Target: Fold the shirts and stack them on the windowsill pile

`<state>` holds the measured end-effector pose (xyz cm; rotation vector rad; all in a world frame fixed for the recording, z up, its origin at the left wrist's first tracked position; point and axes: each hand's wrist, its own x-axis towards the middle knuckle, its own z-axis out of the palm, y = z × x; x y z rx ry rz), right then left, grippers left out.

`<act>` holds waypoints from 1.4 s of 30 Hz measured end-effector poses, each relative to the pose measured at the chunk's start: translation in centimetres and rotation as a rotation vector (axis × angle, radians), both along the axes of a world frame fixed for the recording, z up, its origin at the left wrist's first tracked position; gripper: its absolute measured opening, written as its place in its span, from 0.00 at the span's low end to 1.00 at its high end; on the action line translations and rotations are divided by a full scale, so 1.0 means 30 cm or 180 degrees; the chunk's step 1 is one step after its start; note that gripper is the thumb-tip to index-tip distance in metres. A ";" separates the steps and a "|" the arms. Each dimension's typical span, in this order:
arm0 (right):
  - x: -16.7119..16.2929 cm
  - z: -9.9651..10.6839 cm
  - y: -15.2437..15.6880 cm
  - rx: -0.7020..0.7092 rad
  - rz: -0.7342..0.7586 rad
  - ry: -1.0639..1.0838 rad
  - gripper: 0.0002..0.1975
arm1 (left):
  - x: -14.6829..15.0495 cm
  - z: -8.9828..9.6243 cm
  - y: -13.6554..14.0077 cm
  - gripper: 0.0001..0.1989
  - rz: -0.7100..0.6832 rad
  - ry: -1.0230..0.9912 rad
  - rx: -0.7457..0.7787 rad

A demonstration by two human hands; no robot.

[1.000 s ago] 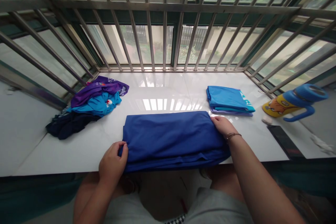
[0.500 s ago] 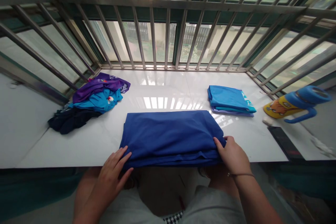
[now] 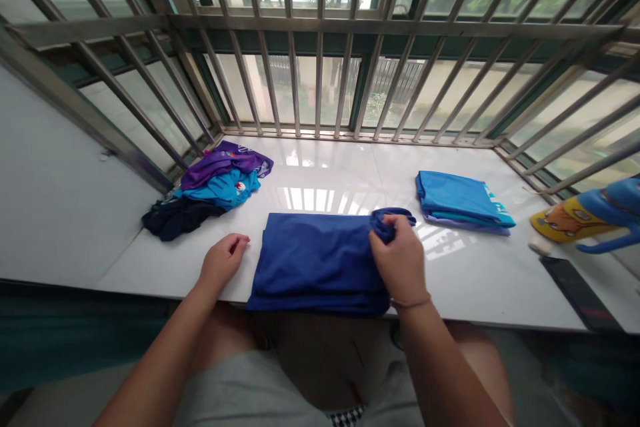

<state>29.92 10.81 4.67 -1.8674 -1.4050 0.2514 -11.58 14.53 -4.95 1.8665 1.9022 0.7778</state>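
Blue cloth, folded flat, lies at six o'clock on the table, its two-o'clock corner bunched up and partly hidden by the right hand, whose grip is closed around the fabric there. The left hand is just beside the cloth's nine-o'clock edge and apart from it, its grip loosely curled, though how fully it closes cannot be told. At three o'clock, the edge of view cuts off a yellow-and-blue bottle.
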 end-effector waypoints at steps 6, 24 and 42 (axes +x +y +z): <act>-0.494 -0.058 0.025 -0.0108 0.2469 -0.1277 0.08 | -0.001 -0.021 -0.014 0.22 0.0016 -0.0413 -0.0084; -0.539 -0.243 -0.105 0.0795 0.2550 -0.1020 0.12 | 0.303 0.105 0.324 0.17 -0.1754 0.0684 0.0008; -0.628 -0.343 -0.225 0.0632 0.4077 -0.1496 0.10 | 0.182 0.089 0.369 0.17 -0.1442 0.0274 -0.0493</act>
